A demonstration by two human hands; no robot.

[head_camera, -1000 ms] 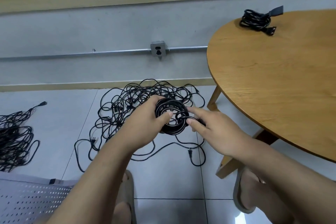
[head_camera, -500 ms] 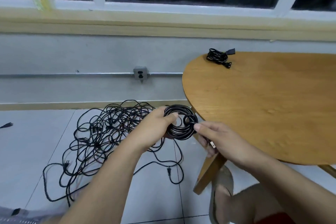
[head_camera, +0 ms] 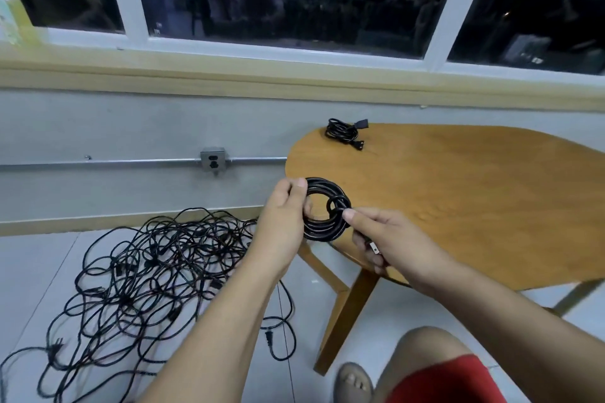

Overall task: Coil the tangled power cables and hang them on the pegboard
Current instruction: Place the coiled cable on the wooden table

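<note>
Coil (head_camera: 322, 209) mid-frame, looking bendy, light, springy; left hand (head_camera: 284, 216) gripping rim, right hand (head_camera: 379, 235) pinching cord end; hold across loops.

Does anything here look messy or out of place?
Yes: a tangled heap of black cables sprawls over the floor, loops crossing and plugs sticking out. The coil gripped by the left hand and pinched by the right hand looks tidy, as does the small bundle on the table.
</note>
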